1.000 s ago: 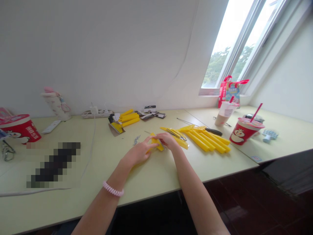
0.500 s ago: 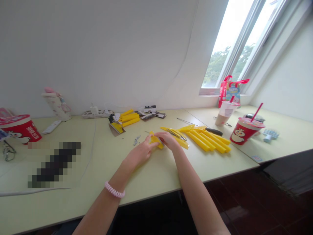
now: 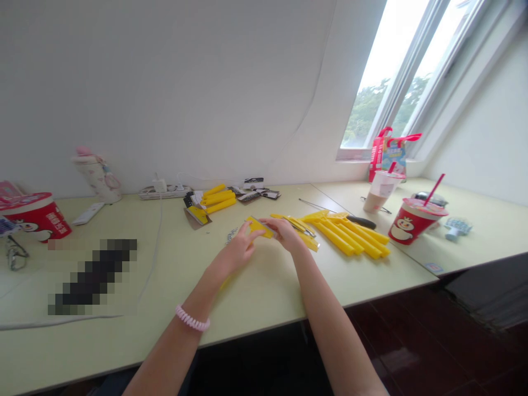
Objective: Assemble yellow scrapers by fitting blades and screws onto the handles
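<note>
Your left hand and right hand pinch a flat yellow plastic piece between their fingertips, forearms angled inward over the pale green desk. Long yellow plastic bars lie heaped to your right; shorter yellow bars lie farther back.

On my head camera, the left hand and right hand hold a flat yellow plastic piece between their fingers, over the pale green tabletop. Just beyond the right hand, a small metal tool lies on a yellow strip. Further right sits a row of yellow plastic bars.
</note>
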Demonstrator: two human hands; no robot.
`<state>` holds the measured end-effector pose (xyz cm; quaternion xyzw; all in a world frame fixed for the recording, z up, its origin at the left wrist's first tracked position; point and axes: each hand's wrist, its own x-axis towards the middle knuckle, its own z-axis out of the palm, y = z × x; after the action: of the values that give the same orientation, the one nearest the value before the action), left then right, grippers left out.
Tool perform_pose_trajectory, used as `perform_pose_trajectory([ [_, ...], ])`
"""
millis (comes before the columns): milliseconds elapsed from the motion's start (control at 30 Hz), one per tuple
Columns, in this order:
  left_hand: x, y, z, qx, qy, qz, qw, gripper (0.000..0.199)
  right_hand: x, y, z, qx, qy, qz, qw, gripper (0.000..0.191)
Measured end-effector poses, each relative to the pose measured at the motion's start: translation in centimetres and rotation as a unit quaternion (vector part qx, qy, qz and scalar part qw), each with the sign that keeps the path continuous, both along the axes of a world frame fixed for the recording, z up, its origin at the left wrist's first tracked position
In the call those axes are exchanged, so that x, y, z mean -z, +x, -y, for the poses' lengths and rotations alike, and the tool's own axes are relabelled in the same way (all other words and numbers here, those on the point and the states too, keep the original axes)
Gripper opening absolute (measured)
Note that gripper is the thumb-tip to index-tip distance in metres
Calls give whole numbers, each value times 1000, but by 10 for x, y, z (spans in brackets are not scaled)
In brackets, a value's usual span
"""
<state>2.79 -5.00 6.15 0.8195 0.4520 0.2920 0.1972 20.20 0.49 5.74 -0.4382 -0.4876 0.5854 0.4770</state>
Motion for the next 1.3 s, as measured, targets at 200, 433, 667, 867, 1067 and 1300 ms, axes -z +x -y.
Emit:
perform_pose_trajectory([
  [200, -13, -6, -5, -50, -90, 305, 947, 44, -7, 1, 6, -13, 57, -33, 998, 35],
  [433, -20, -23, -15, 10, -261, 571, 778, 49, 2, -16, 5, 11, 116, 122, 986, 27],
  [667, -14, -37, -25, 54, -292, 655, 695, 45, 24, -56, 9, 17, 294, 386, 874, 21],
  [867, -14, -37, -23, 88, -309, 676, 663, 47, 27, -73, 13, 32, 313, 507, 803, 20],
  [1067, -12, -37, -24, 79, -315, 669, 669, 46, 28, -73, 12, 29, 341, 526, 778, 16],
  [1300, -10, -37, -25, 77, -317, 659, 678, 45, 30, -78, 11, 37, 343, 550, 761, 14],
])
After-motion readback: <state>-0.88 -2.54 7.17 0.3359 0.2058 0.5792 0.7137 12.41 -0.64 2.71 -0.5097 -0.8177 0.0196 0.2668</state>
